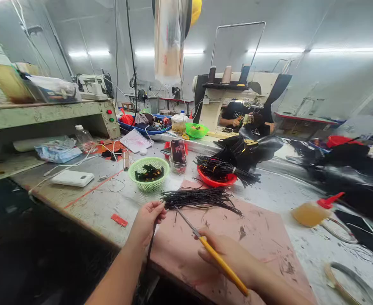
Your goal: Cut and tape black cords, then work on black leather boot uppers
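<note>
Left hand [148, 218] pinches a black strip [151, 245]; right hand [229, 256] grips a brush [205, 243]. Behind the pink mat [253, 245]: strip pile [199, 198], green basket [148, 174], red bowl [216, 178].

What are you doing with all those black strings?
The left hand pinches one thin black strip that hangs over the edge of the pink mat. The right hand holds a yellow-handled brush, its tip near a pile of black strips. Behind stand a green basket and a red bowl.
</note>
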`<state>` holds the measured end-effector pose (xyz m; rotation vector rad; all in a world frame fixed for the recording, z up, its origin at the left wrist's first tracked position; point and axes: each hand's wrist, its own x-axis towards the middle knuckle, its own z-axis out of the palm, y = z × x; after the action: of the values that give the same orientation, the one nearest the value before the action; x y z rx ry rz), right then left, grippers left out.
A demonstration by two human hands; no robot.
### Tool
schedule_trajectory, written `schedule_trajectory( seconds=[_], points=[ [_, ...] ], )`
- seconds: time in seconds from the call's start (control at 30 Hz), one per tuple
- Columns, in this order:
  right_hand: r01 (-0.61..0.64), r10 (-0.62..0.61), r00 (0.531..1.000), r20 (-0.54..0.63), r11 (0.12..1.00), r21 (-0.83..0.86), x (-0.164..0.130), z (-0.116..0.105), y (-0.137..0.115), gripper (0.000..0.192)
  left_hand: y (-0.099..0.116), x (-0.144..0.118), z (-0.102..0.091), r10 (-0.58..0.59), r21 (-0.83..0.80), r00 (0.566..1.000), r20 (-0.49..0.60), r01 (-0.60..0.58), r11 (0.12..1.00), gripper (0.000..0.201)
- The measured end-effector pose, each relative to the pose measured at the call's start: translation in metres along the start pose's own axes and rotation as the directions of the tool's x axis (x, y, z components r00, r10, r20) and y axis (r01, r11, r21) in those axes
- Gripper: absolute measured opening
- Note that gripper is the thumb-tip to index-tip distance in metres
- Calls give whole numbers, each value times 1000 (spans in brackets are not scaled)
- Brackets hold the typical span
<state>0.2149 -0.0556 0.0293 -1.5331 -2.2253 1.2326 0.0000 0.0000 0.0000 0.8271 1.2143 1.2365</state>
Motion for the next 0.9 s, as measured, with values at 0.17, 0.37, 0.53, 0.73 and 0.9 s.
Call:
schedule_trajectory(
  seconds=[0.17, 0.37, 0.53, 0.73, 0.9],
  points=[
    [92, -92, 996, -5, 996, 6, 28, 13, -6, 29, 0, 0, -8, -22, 13, 1000, 20, 22, 1000, 30],
    [79, -76, 997, -24, 985, 152, 39, 21, -4, 22, 3, 0, -17, -55, 24, 997, 54, 54, 998, 26],
    [75, -78, 997, 2, 965, 251, 40, 24, -2, 20, 0, 3, -24, -83, 18, 992, 99, 82, 997, 24],
    [218, -209, 976, -64, 939, 265, 49, 34, 5, 30, -8, 8, -27, -84, 14, 992, 91, 83, 996, 21],
    [229, -223, 973, -54, 936, 268, 52, 34, 9, 33, -10, 8, -33, -80, 25, 995, 58, 79, 997, 22]
  ],
)
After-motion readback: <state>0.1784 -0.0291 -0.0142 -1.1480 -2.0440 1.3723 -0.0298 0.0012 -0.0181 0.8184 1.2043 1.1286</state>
